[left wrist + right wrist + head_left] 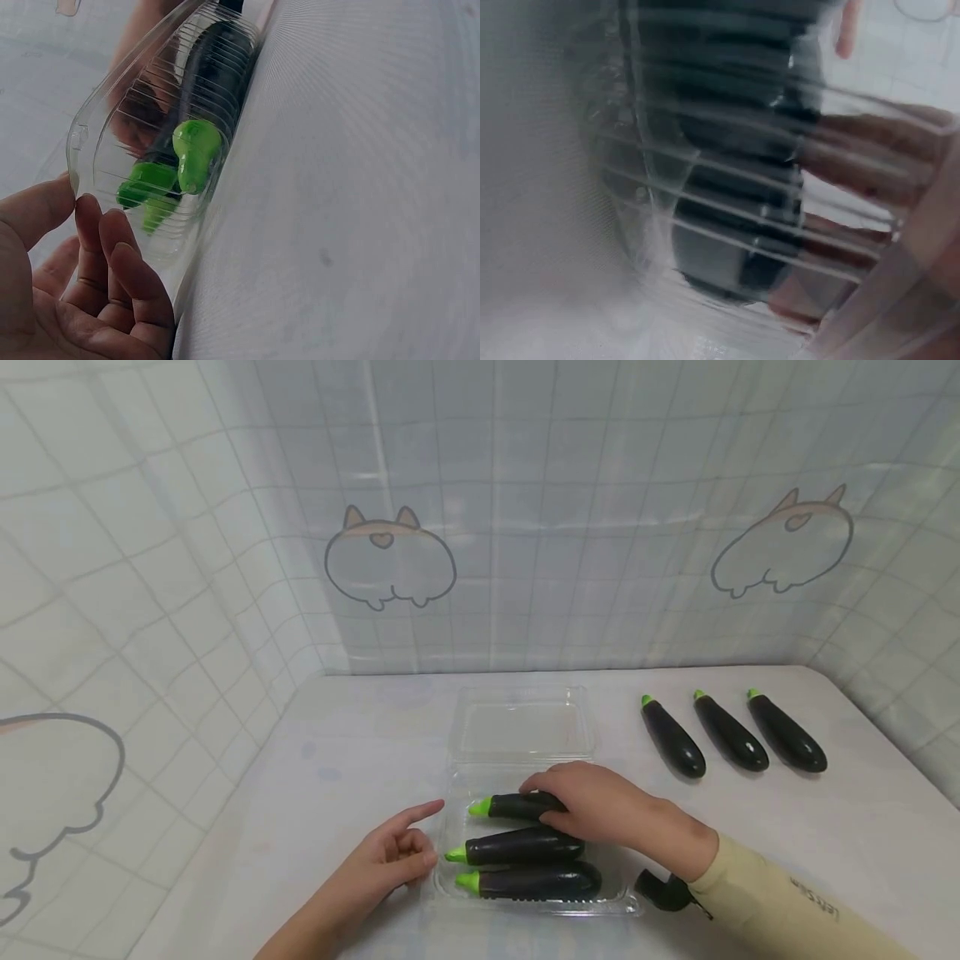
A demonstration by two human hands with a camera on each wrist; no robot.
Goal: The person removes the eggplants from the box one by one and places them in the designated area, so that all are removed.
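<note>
A clear plastic clamshell box [633, 906] lies with its lid [525, 722] folded back behind it. Two dark eggplants with green stems, the front eggplant [540, 882] and the middle eggplant [525, 846], lie side by side in the box. My right hand [588, 802] grips the thick end of a third eggplant [516, 807] behind them, hiding that end. At the box's left edge, my left hand [393, 852] pinches the rim between thumb and a finger, with its index finger stretched out. The right wrist view is blurred; dark eggplant ends [731, 232] show through the box's ribbed wall.
Three more eggplants, the left one [673, 739], the middle one [731, 732] and the right one [787, 732], lie in a row at the back right of the white table [337, 743]. Grid-patterned curtains [585, 527] enclose the back and sides.
</note>
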